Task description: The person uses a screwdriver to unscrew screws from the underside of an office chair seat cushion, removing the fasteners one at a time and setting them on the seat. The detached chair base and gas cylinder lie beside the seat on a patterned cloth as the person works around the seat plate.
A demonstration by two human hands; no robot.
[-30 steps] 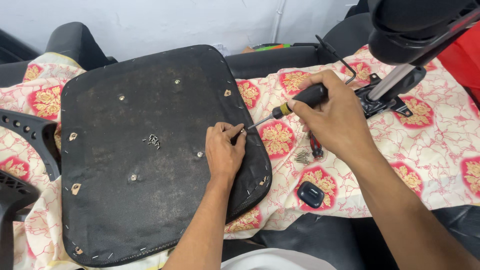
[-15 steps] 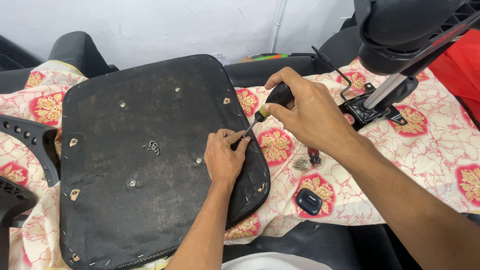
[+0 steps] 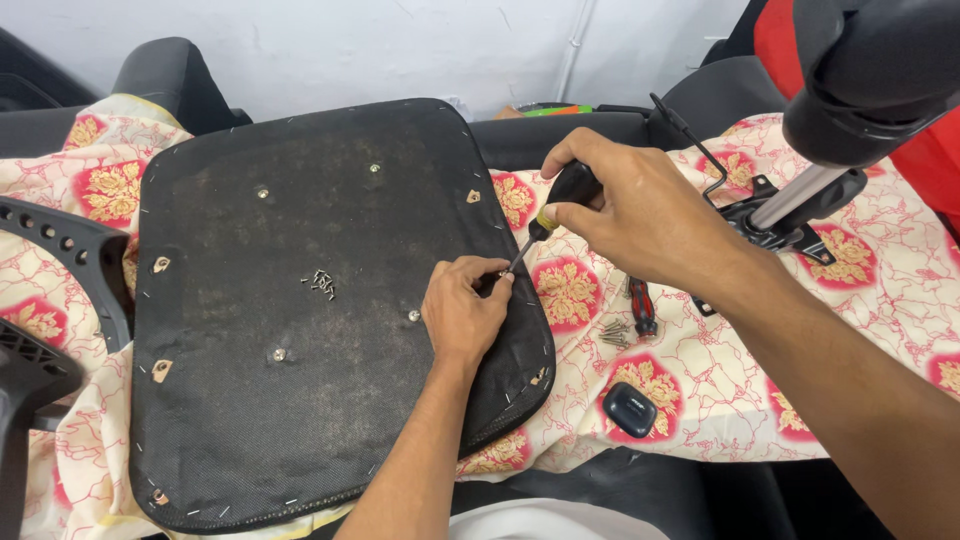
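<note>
Head view looks down on a black seat pan lying underside up on a floral cloth, filling the cloth's left half. Right hand is closed around the black handle of a screwdriver, whose shaft slants down and left to the pan's right edge. Left hand rests on the pan at that edge, fingers curled and pinched at the screwdriver's tip; whether they hold a screw there cannot be told.

Near the pan's middle lies a small heap of loose screws. Metal inserts dot the fabric, and staples line its rim.

On the cloth just right of the pan's right edge, a second screw pile lies touching a red-and-black tool. A small dark case sits nearer the cloth's front edge, well apart from both hands. At the cloth's right back corner lies a black metal chair mechanism with a grey cylinder. A black armrest crosses the cloth's left edge.
</note>
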